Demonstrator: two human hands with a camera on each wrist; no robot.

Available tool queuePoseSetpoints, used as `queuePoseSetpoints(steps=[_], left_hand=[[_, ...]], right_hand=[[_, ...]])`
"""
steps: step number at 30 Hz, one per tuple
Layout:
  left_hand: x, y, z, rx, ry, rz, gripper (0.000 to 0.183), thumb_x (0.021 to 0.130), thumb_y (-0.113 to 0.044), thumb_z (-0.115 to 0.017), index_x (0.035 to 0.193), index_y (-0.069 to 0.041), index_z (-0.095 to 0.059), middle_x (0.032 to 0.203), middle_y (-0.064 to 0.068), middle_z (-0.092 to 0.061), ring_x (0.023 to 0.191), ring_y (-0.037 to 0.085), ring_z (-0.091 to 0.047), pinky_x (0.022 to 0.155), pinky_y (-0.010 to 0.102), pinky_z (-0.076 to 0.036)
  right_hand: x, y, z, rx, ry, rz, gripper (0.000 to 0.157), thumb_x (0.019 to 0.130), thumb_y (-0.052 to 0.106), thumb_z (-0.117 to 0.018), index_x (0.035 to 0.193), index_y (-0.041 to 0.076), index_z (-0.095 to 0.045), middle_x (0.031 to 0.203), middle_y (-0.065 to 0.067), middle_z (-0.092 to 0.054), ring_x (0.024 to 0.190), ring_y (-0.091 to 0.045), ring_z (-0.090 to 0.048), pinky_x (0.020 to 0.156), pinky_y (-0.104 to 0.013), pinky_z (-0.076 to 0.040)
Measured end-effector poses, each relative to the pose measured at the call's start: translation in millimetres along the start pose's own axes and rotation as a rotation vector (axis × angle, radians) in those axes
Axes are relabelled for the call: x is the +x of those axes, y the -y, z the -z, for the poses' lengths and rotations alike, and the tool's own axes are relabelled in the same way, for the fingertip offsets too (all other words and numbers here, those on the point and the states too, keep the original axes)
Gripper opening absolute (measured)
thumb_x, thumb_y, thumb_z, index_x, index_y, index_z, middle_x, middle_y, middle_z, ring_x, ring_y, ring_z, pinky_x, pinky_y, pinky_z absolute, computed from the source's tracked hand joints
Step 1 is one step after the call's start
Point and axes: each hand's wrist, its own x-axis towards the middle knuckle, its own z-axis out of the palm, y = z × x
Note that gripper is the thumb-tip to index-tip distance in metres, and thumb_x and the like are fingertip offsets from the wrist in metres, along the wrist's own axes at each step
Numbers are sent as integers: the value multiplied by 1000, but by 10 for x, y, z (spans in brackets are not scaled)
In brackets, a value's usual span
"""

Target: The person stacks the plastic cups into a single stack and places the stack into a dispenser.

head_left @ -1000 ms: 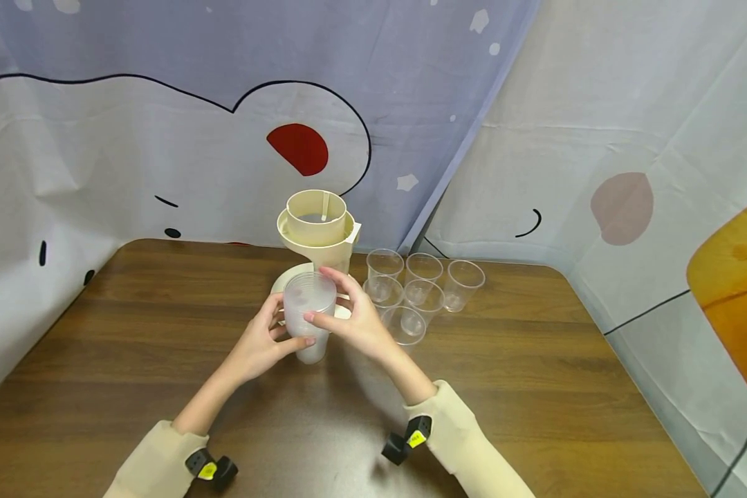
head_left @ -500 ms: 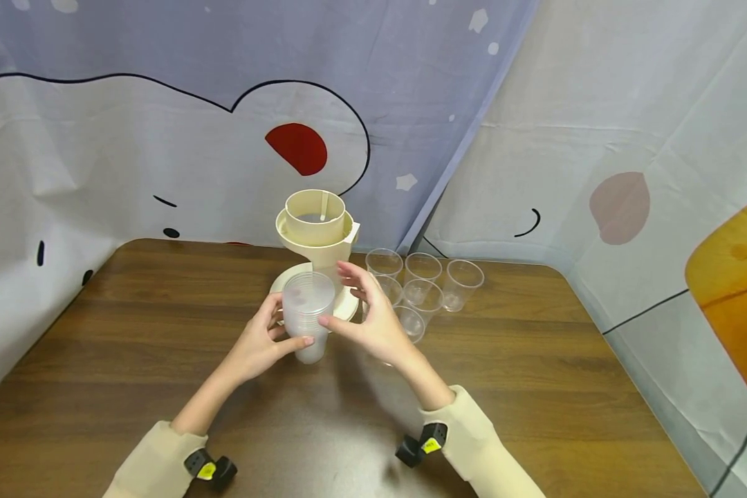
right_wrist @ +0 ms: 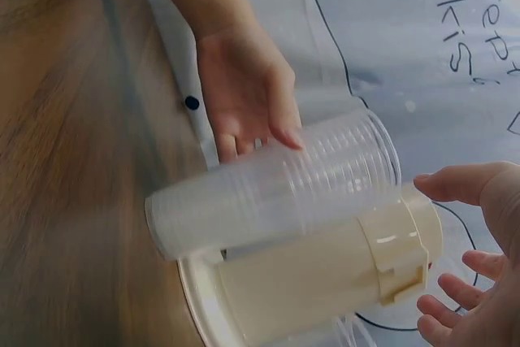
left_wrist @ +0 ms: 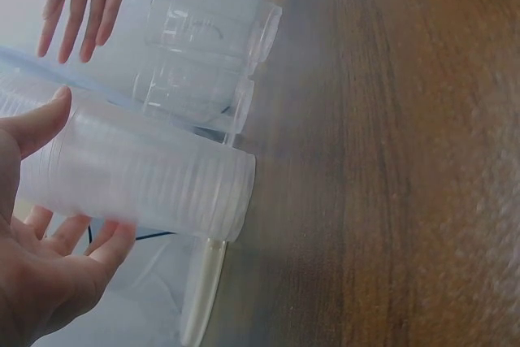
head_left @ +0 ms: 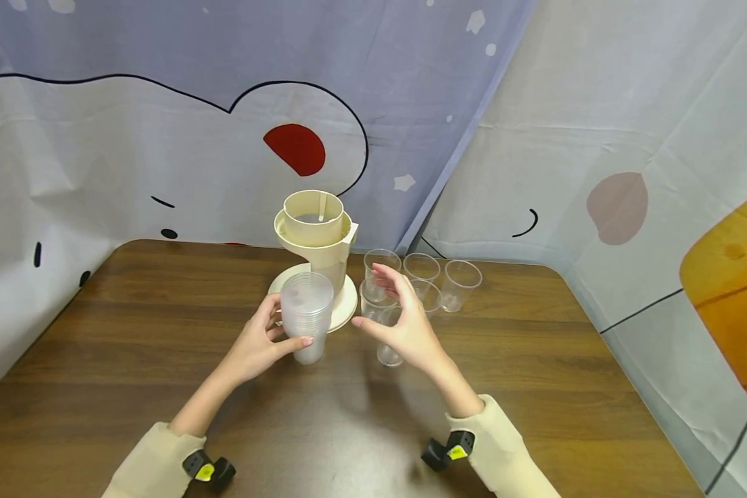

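My left hand [head_left: 256, 346] grips a tall stack of nested clear plastic cups [head_left: 308, 301] from its left side, thumb in front and fingers behind. The stack stands upright close over the table. My right hand [head_left: 407, 332] is apart from the stack, thumb and fingers spread with nothing between them; in the head view it overlaps some single clear cups [head_left: 463, 283]. Just behind the stack stands a cream cup dispenser [head_left: 316, 238], with an open round top and a wide round base [head_left: 346, 308]. In the right wrist view the dispenser [right_wrist: 309, 278] lies right beside the stack [right_wrist: 268, 188].
Several single cups stand grouped to the dispenser's right, partly hidden by my right hand. The brown wooden table [head_left: 523, 387] has its far edge against a printed curtain [head_left: 211, 166]. A camera is strapped on each wrist.
My right hand has let go of the cup stack and moved right, toward the single cups, with its fingers spread. The left hand keeps its hold on the stack in about the same place.
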Motion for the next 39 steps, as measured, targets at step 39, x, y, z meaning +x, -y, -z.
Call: queuePoseSetpoints(steps=[39], left_hand=[[-3, 20, -6, 4, 6, 8, 73, 78, -9, -79, 136, -6, -36, 129, 18, -50, 119, 35, -54, 101, 50, -49]], right_hand=[[-488, -542, 584, 23, -47, -162, 78, 70, 1, -83, 137, 8, -42, 133, -12, -51, 116, -20, -51, 100, -46, -50]])
